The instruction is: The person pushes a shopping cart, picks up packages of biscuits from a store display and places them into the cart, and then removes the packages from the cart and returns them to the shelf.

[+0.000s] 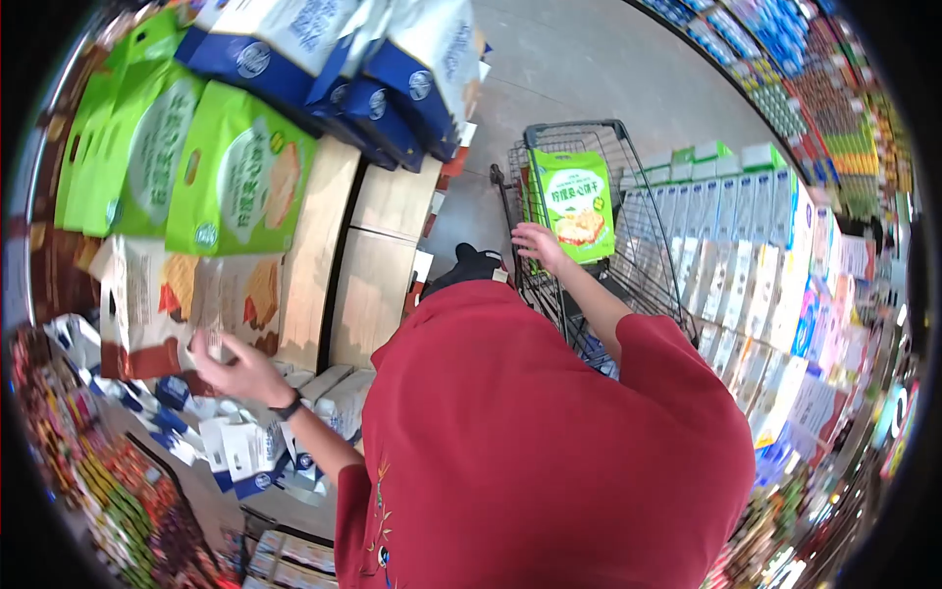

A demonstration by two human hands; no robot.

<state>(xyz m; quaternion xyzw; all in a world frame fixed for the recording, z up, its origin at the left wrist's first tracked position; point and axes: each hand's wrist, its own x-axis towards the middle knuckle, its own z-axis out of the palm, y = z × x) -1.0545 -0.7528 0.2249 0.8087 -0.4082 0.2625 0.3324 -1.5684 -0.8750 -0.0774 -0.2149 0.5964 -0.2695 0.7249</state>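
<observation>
My left hand (238, 370), with a dark band on its wrist, is held out at the shelf on the left. Its fingers are apart and overlap the lower front of a white and brown snack bag (147, 309); whether they touch it I cannot tell. Behind that bag stand bright green bags (235, 172) with cut-out handles. My right hand (538, 245) is over the near-left side of a wire shopping cart (643, 240), fingers spread and holding nothing visible. Just beyond it, a green bag of lemon sandwich biscuits (579, 206) sits in the cart.
Blue and white bags (383, 83) stand on the wooden shelf (371, 265) at upper left. More white and blue bags (250, 447) lie lower left. A long stack of boxed goods (736, 211) runs right of the cart. Grey floor (549, 64) shows beyond the cart.
</observation>
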